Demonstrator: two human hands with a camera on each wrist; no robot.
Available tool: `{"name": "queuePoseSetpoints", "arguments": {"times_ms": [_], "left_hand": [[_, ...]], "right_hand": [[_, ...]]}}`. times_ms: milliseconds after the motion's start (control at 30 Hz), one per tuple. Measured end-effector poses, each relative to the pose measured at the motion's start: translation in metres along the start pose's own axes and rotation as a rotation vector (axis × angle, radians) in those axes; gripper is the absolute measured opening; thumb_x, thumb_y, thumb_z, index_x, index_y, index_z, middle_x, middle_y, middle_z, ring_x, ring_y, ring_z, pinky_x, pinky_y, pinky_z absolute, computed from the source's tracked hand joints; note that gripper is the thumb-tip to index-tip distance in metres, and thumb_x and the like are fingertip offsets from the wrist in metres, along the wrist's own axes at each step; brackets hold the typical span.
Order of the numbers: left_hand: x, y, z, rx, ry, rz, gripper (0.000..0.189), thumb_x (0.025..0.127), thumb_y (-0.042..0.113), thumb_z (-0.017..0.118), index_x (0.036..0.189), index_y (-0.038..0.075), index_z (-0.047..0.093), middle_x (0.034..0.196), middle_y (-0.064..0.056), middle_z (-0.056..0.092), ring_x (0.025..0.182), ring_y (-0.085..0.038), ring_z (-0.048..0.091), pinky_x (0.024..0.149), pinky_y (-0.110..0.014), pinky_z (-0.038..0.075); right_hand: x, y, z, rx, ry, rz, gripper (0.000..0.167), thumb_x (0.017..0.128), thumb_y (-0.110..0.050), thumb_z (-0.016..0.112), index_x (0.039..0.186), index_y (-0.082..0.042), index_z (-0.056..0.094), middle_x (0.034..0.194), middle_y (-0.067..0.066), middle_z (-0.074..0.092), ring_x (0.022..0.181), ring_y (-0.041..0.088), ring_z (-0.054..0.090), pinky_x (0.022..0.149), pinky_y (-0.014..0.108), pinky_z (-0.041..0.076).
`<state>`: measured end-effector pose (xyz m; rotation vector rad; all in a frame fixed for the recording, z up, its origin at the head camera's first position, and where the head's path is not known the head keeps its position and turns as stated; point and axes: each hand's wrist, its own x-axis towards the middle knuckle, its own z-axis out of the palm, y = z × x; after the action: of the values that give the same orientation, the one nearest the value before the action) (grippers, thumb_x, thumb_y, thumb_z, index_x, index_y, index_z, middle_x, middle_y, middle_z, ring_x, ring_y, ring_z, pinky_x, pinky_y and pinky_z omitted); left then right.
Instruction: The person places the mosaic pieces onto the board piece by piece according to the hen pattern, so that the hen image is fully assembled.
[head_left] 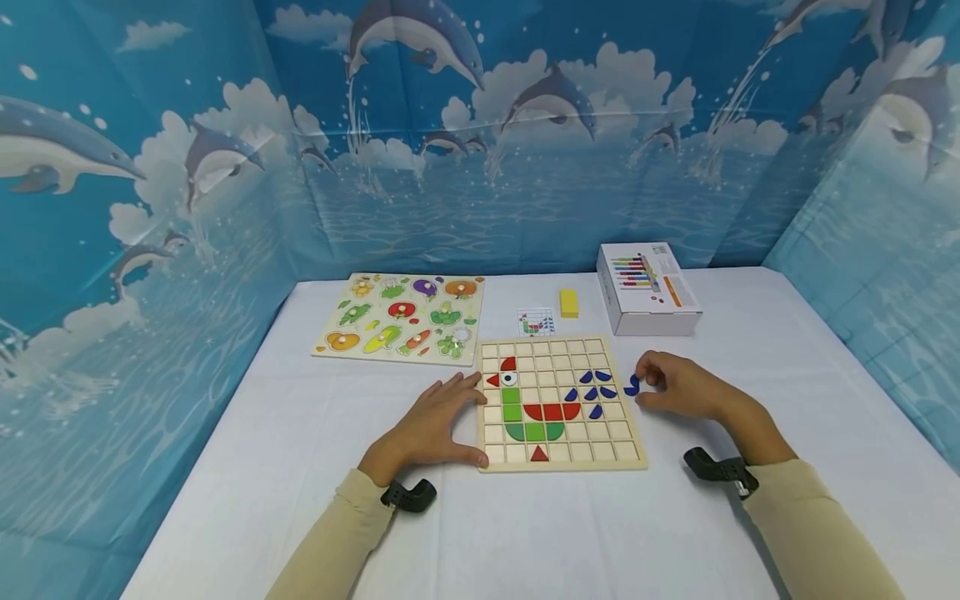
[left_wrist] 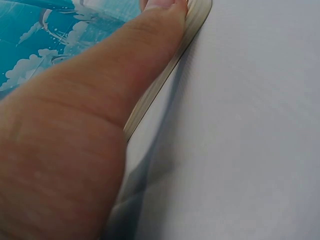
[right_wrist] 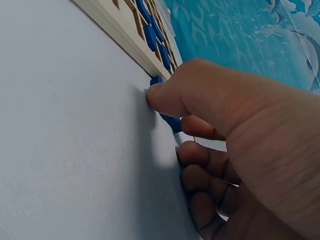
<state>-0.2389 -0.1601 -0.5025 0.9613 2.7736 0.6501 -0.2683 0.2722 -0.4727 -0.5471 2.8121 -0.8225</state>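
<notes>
A wooden grid board (head_left: 592,454) lies on the table with coloured pieces in its cells: red, green, a white eye piece (head_left: 508,378) and several blue leaf-shaped pieces (head_left: 596,412). Fingers spread, my left hand (head_left: 435,425) rests along the board's left edge; its thumb (left_wrist: 145,45) touches the wooden rim. Just off the right edge, my right hand (head_left: 686,387) pinches blue wooden pieces (head_left: 632,387) between thumb and index finger. In the right wrist view the thumb partly covers this blue wood (right_wrist: 172,122), so how many pieces are held is hidden.
Behind the board lie a small pattern card (head_left: 536,322) and a yellow block (head_left: 568,303). A vegetable puzzle board (head_left: 345,317) is at back left, a white box (head_left: 656,321) at back right. Dolphin-printed cloth (head_left: 480,208) stands around the table.
</notes>
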Motion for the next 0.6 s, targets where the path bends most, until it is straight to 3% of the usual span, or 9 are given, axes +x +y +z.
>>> {"name": "queuePoseSetpoints", "arguments": {"times_ms": [300,467,600], "left_hand": [[0.0008,-0.0018,0.0015,0.006,-0.003,0.000,0.092,0.068,0.082,0.071,0.139,0.028,0.049,0.167,0.006,0.018,0.153,-0.019,0.010,0.122,-0.043,0.009],[0.0009,-0.0023,0.0020,0.005,0.004,0.004,0.092,0.068,0.083,0.071,0.139,0.028,0.049,0.167,0.006,0.019,0.153,-0.020,0.011,0.122,-0.044,0.009],[0.0006,-0.0022,0.0023,0.014,0.003,-0.002,0.092,0.068,0.083,0.070,0.139,0.029,0.049,0.167,0.006,0.018,0.153,-0.020,0.010,0.122,-0.043,0.009]], "right_hand": [[0.0007,-0.0050,0.0050,0.017,-0.007,-0.089,0.027,0.084,-0.006,0.079,0.105,-0.017,0.065,0.093,0.001,0.053,0.090,0.022,0.049,0.074,0.032,0.049],[0.0011,-0.0060,0.0063,-0.005,0.028,-0.035,0.022,0.084,-0.008,0.080,0.093,-0.013,0.059,0.083,0.000,0.053,0.082,0.021,0.052,0.068,0.029,0.049],[0.0002,-0.0065,0.0065,-0.004,0.039,0.019,0.022,0.084,-0.012,0.080,0.092,-0.010,0.060,0.081,0.001,0.053,0.079,0.020,0.051,0.064,0.028,0.047]]}}
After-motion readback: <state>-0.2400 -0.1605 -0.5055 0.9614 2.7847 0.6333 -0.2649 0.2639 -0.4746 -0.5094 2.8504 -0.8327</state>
